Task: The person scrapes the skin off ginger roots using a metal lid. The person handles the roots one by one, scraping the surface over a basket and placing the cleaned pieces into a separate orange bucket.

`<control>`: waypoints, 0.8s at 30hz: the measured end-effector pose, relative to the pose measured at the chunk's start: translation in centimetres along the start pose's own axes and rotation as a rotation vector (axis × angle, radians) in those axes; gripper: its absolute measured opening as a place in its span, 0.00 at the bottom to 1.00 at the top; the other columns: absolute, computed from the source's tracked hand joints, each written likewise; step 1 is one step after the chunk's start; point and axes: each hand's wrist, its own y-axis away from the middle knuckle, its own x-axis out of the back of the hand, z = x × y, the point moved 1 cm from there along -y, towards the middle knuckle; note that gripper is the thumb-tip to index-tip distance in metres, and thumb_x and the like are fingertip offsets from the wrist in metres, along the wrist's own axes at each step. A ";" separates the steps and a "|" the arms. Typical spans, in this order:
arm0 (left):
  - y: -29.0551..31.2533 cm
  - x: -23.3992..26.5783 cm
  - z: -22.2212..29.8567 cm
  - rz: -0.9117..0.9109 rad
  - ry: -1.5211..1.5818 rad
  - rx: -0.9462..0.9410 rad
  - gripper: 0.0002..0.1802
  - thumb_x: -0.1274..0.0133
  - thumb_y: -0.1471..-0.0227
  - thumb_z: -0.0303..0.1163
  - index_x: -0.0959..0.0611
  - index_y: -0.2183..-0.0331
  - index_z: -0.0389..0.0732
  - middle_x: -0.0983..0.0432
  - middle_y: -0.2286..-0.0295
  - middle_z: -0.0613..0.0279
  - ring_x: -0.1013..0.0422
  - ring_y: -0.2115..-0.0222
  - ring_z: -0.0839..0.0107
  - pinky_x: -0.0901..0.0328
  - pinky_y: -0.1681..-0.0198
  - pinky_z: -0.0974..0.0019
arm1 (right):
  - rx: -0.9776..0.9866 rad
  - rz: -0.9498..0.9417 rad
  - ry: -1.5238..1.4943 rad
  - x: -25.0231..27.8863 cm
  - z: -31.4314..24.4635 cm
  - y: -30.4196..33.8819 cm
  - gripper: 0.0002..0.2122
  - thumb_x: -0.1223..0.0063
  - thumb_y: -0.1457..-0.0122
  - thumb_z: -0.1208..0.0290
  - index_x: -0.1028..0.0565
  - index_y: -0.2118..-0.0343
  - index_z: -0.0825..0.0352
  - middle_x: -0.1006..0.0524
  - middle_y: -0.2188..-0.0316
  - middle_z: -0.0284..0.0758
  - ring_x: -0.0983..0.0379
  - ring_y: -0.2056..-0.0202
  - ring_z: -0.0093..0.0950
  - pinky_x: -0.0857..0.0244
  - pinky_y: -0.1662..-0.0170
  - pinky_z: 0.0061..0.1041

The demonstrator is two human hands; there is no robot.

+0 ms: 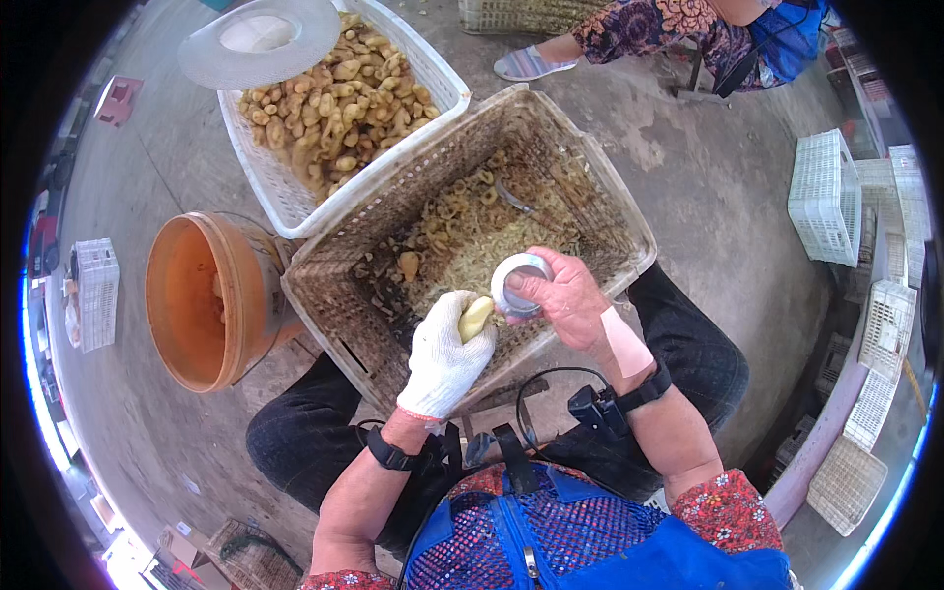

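Note:
In my left hand, which wears a white knitted glove, I grip a pale yellow, peeled-looking piece of ginger. My bare right hand is closed on a whitish-silver ring with an open centre, its edge close to the ginger; its exact kind is unclear. Both hands are over the near side of a dirty white plastic crate between my knees. Pale shavings cover the crate's bottom, along with a few knobby pieces and a curved metal strip.
Beyond, at left, a white crate is heaped with unpeeled ginger, a translucent hat-like disc over its corner. An orange bucket stands left. Crates line the right side. Another person's foot is at the top.

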 end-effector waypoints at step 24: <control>-0.4 0.5 -0.6 0.169 -0.535 -0.591 0.21 0.39 0.68 0.25 0.24 0.65 0.43 0.27 0.69 0.56 0.29 0.68 0.56 0.35 0.64 0.57 | 0.067 0.028 -0.231 -0.2 2.8 0.2 0.09 0.47 0.41 0.73 0.30 0.60 0.69 0.24 0.64 0.37 0.24 0.65 0.28 0.23 0.66 0.32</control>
